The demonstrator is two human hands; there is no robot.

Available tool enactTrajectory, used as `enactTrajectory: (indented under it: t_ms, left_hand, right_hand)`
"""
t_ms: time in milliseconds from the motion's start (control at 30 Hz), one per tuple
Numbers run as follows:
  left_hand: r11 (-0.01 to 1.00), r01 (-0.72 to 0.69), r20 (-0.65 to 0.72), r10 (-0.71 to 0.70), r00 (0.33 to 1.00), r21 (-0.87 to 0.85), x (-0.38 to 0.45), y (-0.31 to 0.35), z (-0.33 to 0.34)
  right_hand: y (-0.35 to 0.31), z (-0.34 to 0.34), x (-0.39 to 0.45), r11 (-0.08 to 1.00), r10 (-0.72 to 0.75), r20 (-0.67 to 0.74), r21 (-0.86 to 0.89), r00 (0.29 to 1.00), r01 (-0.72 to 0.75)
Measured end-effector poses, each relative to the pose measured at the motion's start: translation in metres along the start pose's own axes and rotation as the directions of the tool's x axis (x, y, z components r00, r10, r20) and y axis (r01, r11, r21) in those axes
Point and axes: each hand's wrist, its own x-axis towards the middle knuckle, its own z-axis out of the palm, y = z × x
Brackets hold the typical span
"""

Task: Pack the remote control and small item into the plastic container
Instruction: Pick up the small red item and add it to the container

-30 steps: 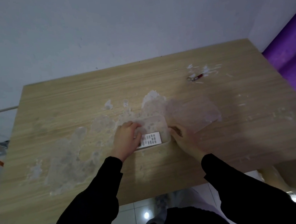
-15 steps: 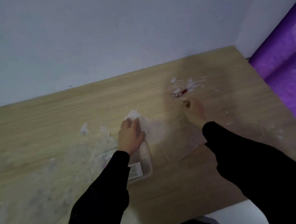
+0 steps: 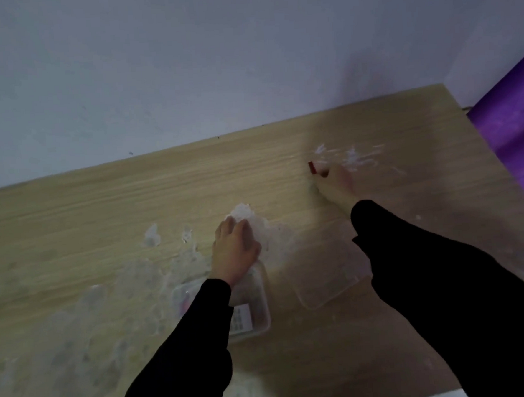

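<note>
The remote (image 3: 241, 319) lies in the clear plastic container (image 3: 259, 293) near the front of the worktop (image 3: 102, 208), so the step in hand appears to be fetching the small red item (image 3: 312, 167), which sits far back beside some white smears. The right hand (image 3: 335, 184) reaches it, its fingers (image 3: 325, 174) closing around the red piece, though blur hides whether the grip is complete. The left hand (image 3: 234, 249) rests flat, fingers spread, on the container's far rim, holding nothing. A good pickup likely needs a firm pinch on the body of the item, since it looks small and could slip. The left hand should pin the light container so it cannot slide. The clear lid (image 3: 326, 274) lies just right of the container, under the right sleeve (image 3: 443, 279), which could drag it.
</note>
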Motion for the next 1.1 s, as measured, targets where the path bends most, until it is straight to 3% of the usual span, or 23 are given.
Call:
enactTrajectory:
  t_ms: [133, 233, 333, 467, 567, 633, 700, 767, 833, 933, 1000, 1100]
  left_hand:
    - [0.970, -0.129, -0.147, 0.100, 0.984, -0.206, -0.002, 0.015, -0.017]
    - [0.923, -0.278, -0.230, 0.219, 0.948, -0.268, -0.013, 0.020, -0.036]
    - [0.902, -0.253, -0.246, 0.172, 0.954, -0.349, -0.026, 0.013, -0.053]
    - [0.855, -0.167, -0.121, 0.123, 0.985, -0.492, -0.058, -0.019, -0.067]
    - [0.904, -0.154, -0.108, 0.121, 0.987, -0.400, -0.081, -0.046, -0.071]
    - [0.932, -0.158, -0.099, 0.133, 0.986, -0.326, -0.089, -0.059, -0.071]
    - [0.968, -0.157, -0.092, 0.142, 0.986, -0.196, -0.099, -0.071, -0.070]
    - [0.988, -0.150, -0.076, 0.148, 0.986, -0.025, -0.104, -0.078, -0.065]
    - [0.977, -0.145, -0.042, 0.154, 0.987, 0.155, -0.106, -0.078, -0.058]
    - [0.912, -0.163, 0.010, 0.172, 0.985, 0.378, -0.104, -0.074, -0.049]
    - [0.869, -0.156, 0.023, 0.165, 0.986, 0.469, -0.102, -0.074, -0.046]
    - [0.857, -0.119, 0.027, 0.122, 0.992, 0.502, -0.101, -0.076, -0.043]
  right_hand:
    - [-0.019, 0.023, -0.030, 0.969, -0.165, 0.174, 0.214, 0.971, 0.127]
    - [-0.032, 0.038, -0.063, 0.933, -0.320, 0.351, 0.280, 0.880, 0.227]
    - [-0.039, 0.047, -0.092, 0.902, -0.403, 0.473, 0.350, 0.783, 0.253]
    - [-0.040, 0.063, -0.128, 0.899, -0.437, 0.572, 0.307, 0.694, 0.313]
    - [-0.039, 0.079, -0.154, 0.894, -0.444, 0.626, 0.263, 0.641, 0.362]
    - [-0.035, 0.087, -0.161, 0.903, -0.411, 0.642, 0.189, 0.647, 0.386]
    - [-0.028, 0.097, -0.170, 0.900, -0.398, 0.589, 0.103, 0.703, 0.424]
    - [-0.020, 0.108, -0.177, 0.882, -0.436, 0.450, 0.045, 0.779, 0.468]
    - [-0.013, 0.119, -0.188, 0.854, -0.452, 0.390, -0.070, 0.802, 0.515]
    - [-0.003, 0.129, -0.196, 0.776, -0.423, 0.408, -0.299, 0.809, 0.556]
    - [-0.003, 0.130, -0.197, 0.788, -0.383, 0.405, -0.326, 0.830, 0.523]
    - [-0.008, 0.129, -0.202, 0.742, -0.435, 0.446, -0.313, 0.782, 0.592]
